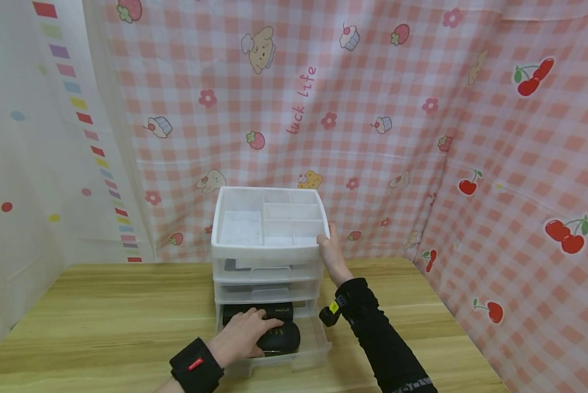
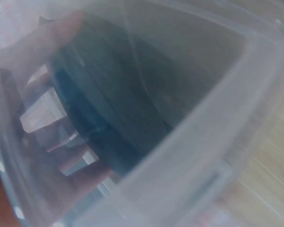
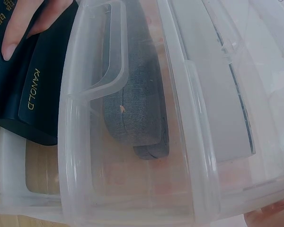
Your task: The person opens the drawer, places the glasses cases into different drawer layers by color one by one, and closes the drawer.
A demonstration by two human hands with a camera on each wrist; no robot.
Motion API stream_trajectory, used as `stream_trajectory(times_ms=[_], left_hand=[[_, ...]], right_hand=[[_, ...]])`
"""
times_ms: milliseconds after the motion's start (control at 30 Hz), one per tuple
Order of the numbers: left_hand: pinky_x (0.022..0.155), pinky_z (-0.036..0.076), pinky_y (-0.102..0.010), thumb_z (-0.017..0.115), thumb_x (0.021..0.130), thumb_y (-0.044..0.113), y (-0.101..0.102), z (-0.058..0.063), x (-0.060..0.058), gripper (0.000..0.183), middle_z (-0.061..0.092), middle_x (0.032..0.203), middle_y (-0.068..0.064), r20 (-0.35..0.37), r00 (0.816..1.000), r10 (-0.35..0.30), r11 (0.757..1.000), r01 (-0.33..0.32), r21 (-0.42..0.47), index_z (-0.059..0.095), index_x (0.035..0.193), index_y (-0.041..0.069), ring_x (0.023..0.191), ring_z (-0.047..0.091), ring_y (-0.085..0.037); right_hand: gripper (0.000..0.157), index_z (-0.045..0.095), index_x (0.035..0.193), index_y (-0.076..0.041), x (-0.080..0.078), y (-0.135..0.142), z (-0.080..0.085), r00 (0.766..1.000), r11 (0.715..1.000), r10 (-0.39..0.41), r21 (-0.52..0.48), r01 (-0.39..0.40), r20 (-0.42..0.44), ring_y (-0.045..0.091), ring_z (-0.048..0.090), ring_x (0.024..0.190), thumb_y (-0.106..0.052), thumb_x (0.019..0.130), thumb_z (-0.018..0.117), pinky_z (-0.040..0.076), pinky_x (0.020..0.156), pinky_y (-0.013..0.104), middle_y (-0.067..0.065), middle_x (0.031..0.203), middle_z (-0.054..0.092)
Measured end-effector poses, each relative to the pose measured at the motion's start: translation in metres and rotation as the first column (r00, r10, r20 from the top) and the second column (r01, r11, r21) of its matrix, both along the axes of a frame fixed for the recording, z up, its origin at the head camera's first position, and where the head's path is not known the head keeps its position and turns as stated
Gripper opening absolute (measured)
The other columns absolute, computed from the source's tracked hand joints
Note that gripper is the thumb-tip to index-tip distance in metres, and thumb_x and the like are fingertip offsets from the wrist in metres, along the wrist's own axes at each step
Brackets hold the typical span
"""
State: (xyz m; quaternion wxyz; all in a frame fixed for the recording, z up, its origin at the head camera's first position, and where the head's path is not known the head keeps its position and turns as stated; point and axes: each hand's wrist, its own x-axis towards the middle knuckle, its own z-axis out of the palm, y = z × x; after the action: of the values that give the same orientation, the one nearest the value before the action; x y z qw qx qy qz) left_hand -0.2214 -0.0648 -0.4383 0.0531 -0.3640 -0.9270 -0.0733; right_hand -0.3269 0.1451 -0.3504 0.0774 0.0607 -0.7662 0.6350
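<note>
A white drawer organiser (image 1: 270, 251) stands on the table with its bottom drawer (image 1: 313, 333) pulled out. Inside that drawer my left hand (image 1: 242, 333) grips a rounded dark glasses case (image 1: 286, 337) with small gold marks, thumb at its near side and fingers over the top. Behind it lies a black case (image 3: 35, 90) lettered KANOLD, partly under the fingers. Through the clear drawer wall, the left wrist view shows the hand (image 2: 47, 170) around the dark case, blurred. My right hand (image 1: 332, 254) holds the organiser's upper right edge, thumb on the rim.
The organiser's top tray (image 1: 242, 226) is split into several compartments. Behind the closed middle drawer front shows a grey-blue case (image 3: 132, 104); a flat white box (image 3: 217, 85) lies in the drawer above. A checked curtain (image 1: 284, 109) hangs behind the wooden table (image 1: 127, 322).
</note>
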Motion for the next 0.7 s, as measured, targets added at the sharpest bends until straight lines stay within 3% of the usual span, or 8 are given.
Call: stream_trajectory(times_ms=[300, 500, 667, 700], left_hand=[[0.066, 0.051, -0.029, 0.085, 0.067, 0.029, -0.003, -0.005, 0.002, 0.057, 0.063, 0.102, -0.006, -0.035, 0.999, -0.007, 1.000, 0.007, 0.015, 0.064, 0.119, 0.019, 0.088, 0.058, -0.021], [0.065, 0.051, -0.027, 0.078, 0.077, 0.021, -0.001, 0.000, 0.010, 0.033, 0.065, 0.099, -0.002, -0.036, 0.999, 0.022, 0.988, -0.016, 0.153, 0.068, 0.108, 0.015, 0.087, 0.060, -0.018], [0.065, 0.049, -0.021, 0.072, 0.083, 0.016, 0.008, 0.004, 0.026, 0.016, 0.064, 0.090, 0.003, -0.065, 0.998, 0.018, 0.955, 0.002, 0.296, 0.069, 0.098, 0.013, 0.081, 0.058, -0.011], [0.065, 0.048, -0.020, 0.071, 0.083, 0.015, 0.010, 0.005, 0.029, 0.014, 0.064, 0.088, 0.004, -0.043, 0.999, 0.007, 0.946, 0.007, 0.324, 0.069, 0.097, 0.013, 0.079, 0.056, -0.008]], right_hand=[[0.046, 0.033, 0.132, -0.004, 0.000, 0.001, 0.000, 1.000, 1.000, 0.004, -0.003, -0.004, 0.012, 0.027, 0.039, 0.115, -0.009, 0.086, 0.035, 0.031, 0.102, 0.045, 0.015, 0.130, 0.040], [0.046, 0.031, 0.133, 0.000, 0.016, -0.002, 0.015, 0.999, 1.000, 0.016, 0.005, -0.017, 0.036, 0.028, 0.038, 0.116, -0.007, 0.087, 0.034, 0.030, 0.103, 0.045, 0.018, 0.132, 0.038], [0.046, 0.030, 0.133, 0.001, 0.033, -0.006, 0.029, 0.999, 1.000, 0.023, 0.014, -0.023, 0.032, 0.029, 0.037, 0.117, -0.007, 0.088, 0.033, 0.029, 0.105, 0.045, 0.019, 0.133, 0.038], [0.046, 0.030, 0.133, 0.000, 0.032, -0.006, 0.029, 0.999, 1.000, 0.025, 0.013, -0.025, 0.036, 0.029, 0.037, 0.117, -0.007, 0.088, 0.033, 0.029, 0.105, 0.046, 0.019, 0.133, 0.037]])
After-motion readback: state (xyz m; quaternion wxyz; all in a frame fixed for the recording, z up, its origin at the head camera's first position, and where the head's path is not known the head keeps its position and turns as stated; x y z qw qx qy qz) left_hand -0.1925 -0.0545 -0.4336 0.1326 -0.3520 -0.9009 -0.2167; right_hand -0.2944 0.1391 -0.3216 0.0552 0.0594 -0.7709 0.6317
